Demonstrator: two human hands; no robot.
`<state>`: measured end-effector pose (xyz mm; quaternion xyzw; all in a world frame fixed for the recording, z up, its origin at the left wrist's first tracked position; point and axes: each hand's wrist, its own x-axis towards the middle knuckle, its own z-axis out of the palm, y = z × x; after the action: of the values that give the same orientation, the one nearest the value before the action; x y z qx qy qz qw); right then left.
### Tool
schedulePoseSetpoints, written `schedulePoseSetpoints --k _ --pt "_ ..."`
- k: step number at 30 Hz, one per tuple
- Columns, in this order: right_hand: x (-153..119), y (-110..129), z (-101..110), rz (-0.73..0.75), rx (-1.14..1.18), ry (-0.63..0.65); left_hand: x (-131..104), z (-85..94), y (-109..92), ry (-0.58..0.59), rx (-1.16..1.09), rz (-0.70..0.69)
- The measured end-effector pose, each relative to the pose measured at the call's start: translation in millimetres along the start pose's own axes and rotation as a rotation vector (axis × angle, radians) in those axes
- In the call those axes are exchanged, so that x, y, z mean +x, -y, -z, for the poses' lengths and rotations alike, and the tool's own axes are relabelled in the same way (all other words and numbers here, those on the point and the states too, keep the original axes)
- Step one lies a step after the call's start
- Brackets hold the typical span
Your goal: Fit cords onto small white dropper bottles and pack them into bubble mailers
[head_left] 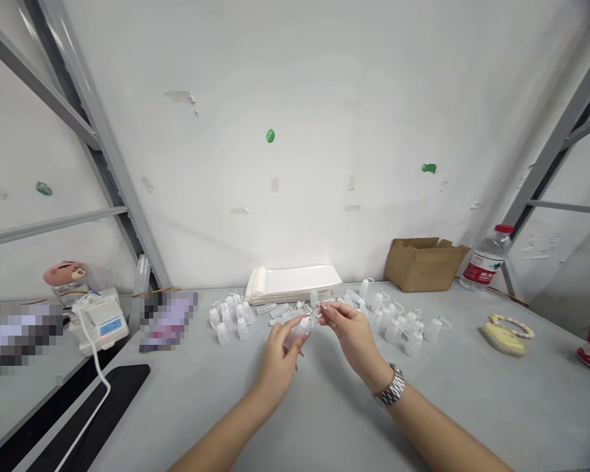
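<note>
My left hand (278,357) is closed around a small white plastic squeeze bottle (303,324), its top facing up and away from me. Beside that top, my right hand (347,328) pinches thumb and forefinger together; the small piece between them is too fine to make out. A thin pale strap shows between the two hands. Behind them lie loose clear bottles and caps (280,311). To the left stands a cluster of similar bottles (222,333) with looped cap straps. A larger group of such bottles (392,330) stands to the right.
A stack of white paper sheets (302,280) lies against the wall, with an open cardboard box (420,265) and a drink bottle (486,259) farther right. A yellow pouch with a beaded loop (504,337) lies at right. At left are a pixelated phone-like item (170,321) and a white device (101,321).
</note>
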<state>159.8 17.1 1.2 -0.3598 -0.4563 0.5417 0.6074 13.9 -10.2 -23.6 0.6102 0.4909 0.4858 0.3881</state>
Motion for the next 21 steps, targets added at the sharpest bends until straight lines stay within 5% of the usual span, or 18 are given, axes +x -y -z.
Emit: schedulePoseSetpoints --k 13,21 --pt "3.4 -2.0 3.2 0.022 -0.020 -0.040 -1.3 0.5 -5.0 0.013 0.022 -0.001" --pt "1.5 -0.7 1.8 -0.091 0.123 0.063 -4.8 5.9 -14.9 -0.103 0.128 -0.073"
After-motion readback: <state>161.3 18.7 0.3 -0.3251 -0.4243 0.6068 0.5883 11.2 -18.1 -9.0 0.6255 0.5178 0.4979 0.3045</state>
